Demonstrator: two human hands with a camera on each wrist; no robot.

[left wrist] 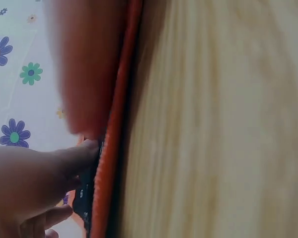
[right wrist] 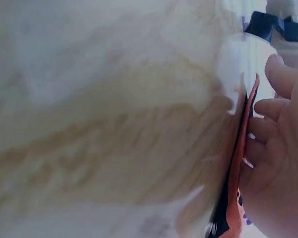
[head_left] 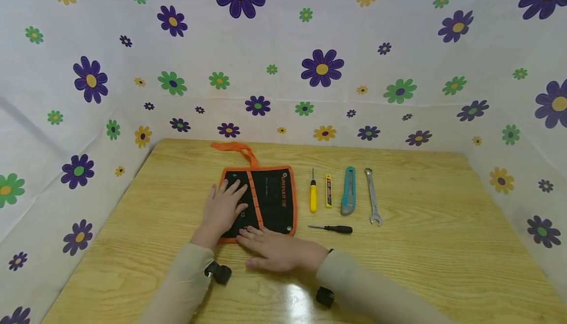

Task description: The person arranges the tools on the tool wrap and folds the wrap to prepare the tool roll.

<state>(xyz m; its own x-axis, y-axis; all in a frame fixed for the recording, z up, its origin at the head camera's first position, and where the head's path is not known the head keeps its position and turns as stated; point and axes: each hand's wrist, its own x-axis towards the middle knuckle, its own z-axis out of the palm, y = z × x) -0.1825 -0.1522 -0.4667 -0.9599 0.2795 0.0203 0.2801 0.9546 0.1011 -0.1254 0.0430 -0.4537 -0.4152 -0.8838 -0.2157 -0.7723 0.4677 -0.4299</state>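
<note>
A black tool pouch (head_left: 274, 191) with orange edging and an orange tie strap (head_left: 245, 151) lies flat on the wooden table. My left hand (head_left: 225, 210) rests on its left part, fingers spread and straight. Across the pouch's near edge lie the fingers of my right hand (head_left: 276, 251), straight, palm down, thumb toward me. In the left wrist view the orange edging (left wrist: 111, 134) runs close along the table, with the left hand's blurred fingers over it. The right wrist view has the right hand (right wrist: 278, 148) at the pouch's raised-looking edge (right wrist: 238, 163).
Right of the pouch lie a yellow screwdriver (head_left: 313, 196), a small yellow case (head_left: 329, 191), a teal utility knife (head_left: 349, 191) and a wrench (head_left: 373, 196). A black-handled screwdriver (head_left: 338, 229) lies crosswise nearer me. Flower-patterned cloth (head_left: 283, 112) hangs behind the table and at both sides.
</note>
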